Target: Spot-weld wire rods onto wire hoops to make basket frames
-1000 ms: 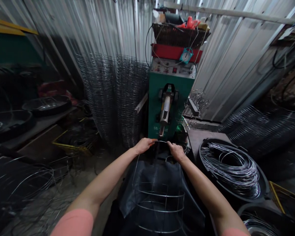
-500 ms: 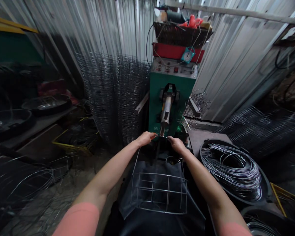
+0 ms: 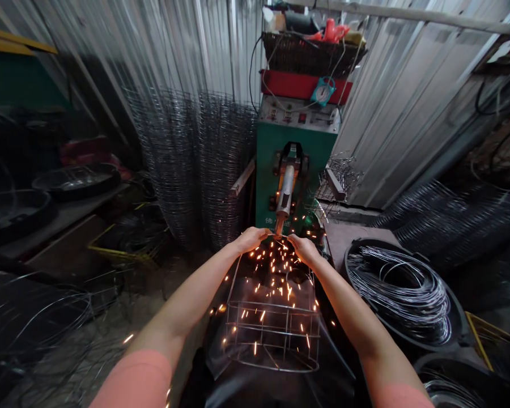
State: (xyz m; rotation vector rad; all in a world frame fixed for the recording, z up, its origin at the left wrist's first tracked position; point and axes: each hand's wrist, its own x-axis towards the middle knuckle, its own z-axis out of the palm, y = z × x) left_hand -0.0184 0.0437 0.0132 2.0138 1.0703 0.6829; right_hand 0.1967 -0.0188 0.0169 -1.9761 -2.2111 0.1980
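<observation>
My left hand [image 3: 254,239] and my right hand [image 3: 302,248] are closed on the far end of a wire frame [image 3: 272,328], one on each side. Its near part is a grid of thin metal rods hanging over a dark apron [image 3: 335,368] on my lap. Between my fingertips, the frame's far wire lies at the tip of a spot welder's electrode arm [image 3: 285,195]. Bright sparks [image 3: 276,263] spray from that point down over the frame and apron. The lower electrode cannot be made out.
The green welding machine [image 3: 266,147] stands ahead, a basket of odds and ends [image 3: 314,54] on top. Tall stacks of wire grids [image 3: 221,170] lean at its left. A black tub [image 3: 352,283] of wire rings stands at right, a yellow-edged crate [image 3: 110,249] at left.
Sparks now burst from the electrode tip, where there were none before. Both hands keep their grip on the wire frame in nearly the same place.
</observation>
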